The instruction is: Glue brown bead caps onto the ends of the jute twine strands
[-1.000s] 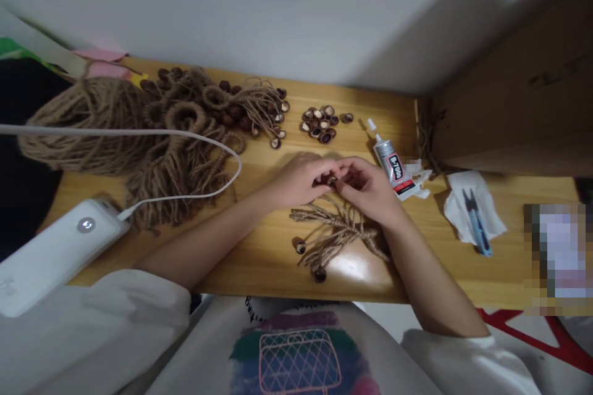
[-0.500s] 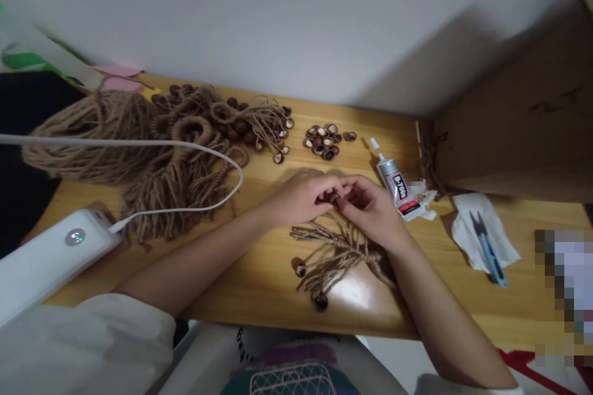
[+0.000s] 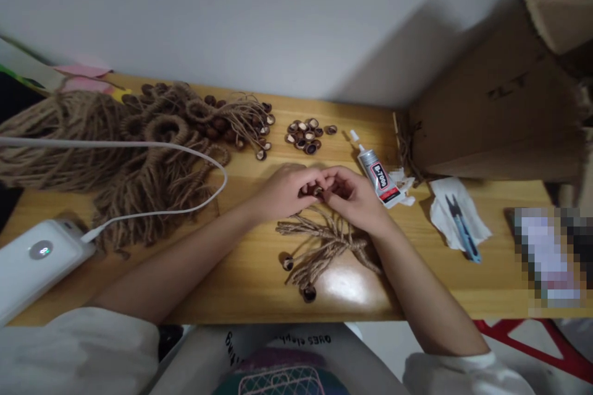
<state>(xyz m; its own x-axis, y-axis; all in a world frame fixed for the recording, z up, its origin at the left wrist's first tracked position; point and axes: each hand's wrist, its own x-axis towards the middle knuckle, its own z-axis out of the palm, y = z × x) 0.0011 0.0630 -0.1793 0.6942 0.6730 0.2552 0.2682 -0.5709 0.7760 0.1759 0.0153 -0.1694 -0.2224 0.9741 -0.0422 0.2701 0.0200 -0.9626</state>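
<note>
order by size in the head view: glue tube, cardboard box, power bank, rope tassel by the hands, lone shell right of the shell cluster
Cardboard box
Power bank and rope tassel: too alike to rank
Glue tube
Lone shell

A small brown shell [image 3: 317, 192] is held between the left hand [image 3: 288, 192] and right hand [image 3: 356, 199], left of the B-7000 tube [image 3: 378, 176]; right of the tube, blue snips [image 3: 462, 229] are laid on tissue [image 3: 471, 216]

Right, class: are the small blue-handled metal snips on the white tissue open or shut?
Open: the blue-handled snips lie on the white tissue with dark blade tips apart.
</note>
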